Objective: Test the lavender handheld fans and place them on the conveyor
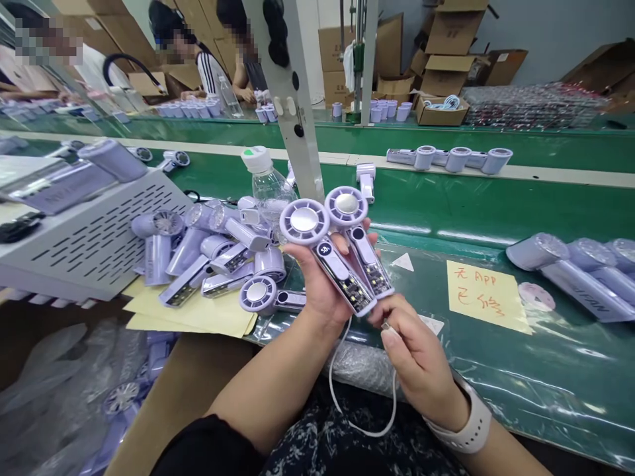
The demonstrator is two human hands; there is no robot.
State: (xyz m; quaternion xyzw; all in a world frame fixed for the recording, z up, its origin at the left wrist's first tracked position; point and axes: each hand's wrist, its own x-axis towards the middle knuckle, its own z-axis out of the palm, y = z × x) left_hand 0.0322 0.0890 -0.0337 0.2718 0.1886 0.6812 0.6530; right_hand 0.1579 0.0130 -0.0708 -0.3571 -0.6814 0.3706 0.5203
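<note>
My left hand (322, 291) is closed around two lilac handheld fans side by side. The nearer handheld fan (339, 267) shows lit digits on its small round display; the farther handheld fan (364, 254) has a dark display. Both handles have circuit boards exposed at their lower ends. Between thumb and fingers, my right hand (419, 354) pinches the small metal plug of a white cable (333, 387), close below the farther fan's base. The cable loops down over my lap and rises to the nearer fan's base; whether it is plugged in there is hidden.
A pile of fans (213, 238) lies on yellow paper (198, 317) at left, beside a slotted grey metal box (99, 244). A plastic bottle (262, 178) stands behind. At right are a handwritten yellow note (489, 297) and more fans (575, 264). Co-workers sit across the green conveyor.
</note>
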